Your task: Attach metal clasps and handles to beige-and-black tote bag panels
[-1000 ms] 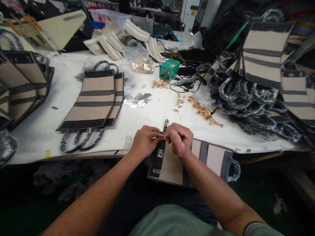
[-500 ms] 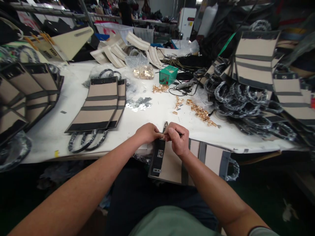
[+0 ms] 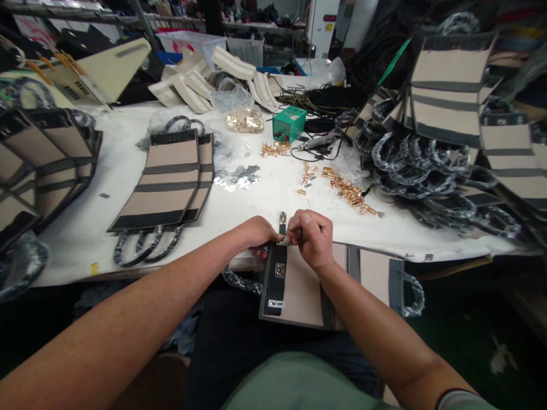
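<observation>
A flat bag panel (image 3: 303, 290), beige with black bands and plastic-wrapped handles, lies over the table's front edge and my lap. Metal fittings (image 3: 279, 270) sit along its black end band. A short black strap with a shiny metal tip (image 3: 282, 218) points away from that band. My left hand (image 3: 260, 232) pinches the far edge of the panel beside the strap, some fingers underneath. Closed in a fist, my right hand (image 3: 311, 236) grips a slim dark tool, mostly hidden, its end at the strap's base by my left thumb.
Gold metal fittings (image 3: 348, 191) and thin silver plates (image 3: 239, 177) lie loose on the white table (image 3: 265, 199). Behind them stand a green box (image 3: 289, 124) and a corded grey hand tool (image 3: 315, 143). Bag panels (image 3: 166, 176) lie left; more are piled right (image 3: 448, 102).
My right fist has turned slightly and sits a little right of the strap. My left fingers have shifted along the panel edge, uncovering more strap. The whole view has moved slightly.
</observation>
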Tool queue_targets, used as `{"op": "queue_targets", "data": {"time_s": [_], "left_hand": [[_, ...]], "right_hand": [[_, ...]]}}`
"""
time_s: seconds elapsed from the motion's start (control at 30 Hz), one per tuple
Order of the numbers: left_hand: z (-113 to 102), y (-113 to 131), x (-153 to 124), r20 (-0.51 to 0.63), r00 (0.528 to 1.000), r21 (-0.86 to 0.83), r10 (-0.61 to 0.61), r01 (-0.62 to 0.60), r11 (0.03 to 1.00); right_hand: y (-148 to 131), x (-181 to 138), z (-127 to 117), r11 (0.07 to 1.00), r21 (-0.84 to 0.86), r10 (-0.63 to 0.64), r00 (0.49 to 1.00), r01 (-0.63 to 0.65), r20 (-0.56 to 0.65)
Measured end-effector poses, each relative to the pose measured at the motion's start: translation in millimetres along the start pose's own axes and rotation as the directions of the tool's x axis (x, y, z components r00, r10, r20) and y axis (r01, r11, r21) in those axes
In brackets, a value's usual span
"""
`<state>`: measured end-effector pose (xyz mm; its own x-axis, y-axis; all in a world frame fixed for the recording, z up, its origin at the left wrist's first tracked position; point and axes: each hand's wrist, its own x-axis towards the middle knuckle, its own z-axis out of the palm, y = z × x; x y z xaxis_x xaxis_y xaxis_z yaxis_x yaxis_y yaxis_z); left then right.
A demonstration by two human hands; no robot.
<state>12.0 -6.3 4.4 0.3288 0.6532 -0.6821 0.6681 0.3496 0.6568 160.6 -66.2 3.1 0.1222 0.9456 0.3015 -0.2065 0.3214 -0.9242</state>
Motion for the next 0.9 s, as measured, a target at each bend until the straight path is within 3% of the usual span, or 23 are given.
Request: {"op": "queue_targets", "data": {"time_s": [0.4, 0.57, 0.7, 0.9], "left_hand": [[1, -9, 2, -0.041, 0.998, -0.118, 0.038, -0.042, 0.992], [2, -11, 2, -0.07, 0.997, -0.13, 0.019, -0.028, 0.991], [2, -13, 3, -0.047, 0.998, -0.126, 0.042, -0.047, 0.991], [2, -14, 1, -0.057, 0.997, -0.15, 0.05, -0.058, 0.987]], "right_hand": [[-20, 21, 7, 1.0, -0.01, 0.015, 0.999, -0.015, 0.042], [-12, 26, 12, 0.988, -0.012, 0.153, 0.986, -0.152, 0.065], [-21, 31, 17, 0.996, -0.013, 0.094, 0.993, -0.094, 0.066], [-19, 25, 24, 0.974, -0.144, 0.195, 0.971, -0.174, 0.139]]}}
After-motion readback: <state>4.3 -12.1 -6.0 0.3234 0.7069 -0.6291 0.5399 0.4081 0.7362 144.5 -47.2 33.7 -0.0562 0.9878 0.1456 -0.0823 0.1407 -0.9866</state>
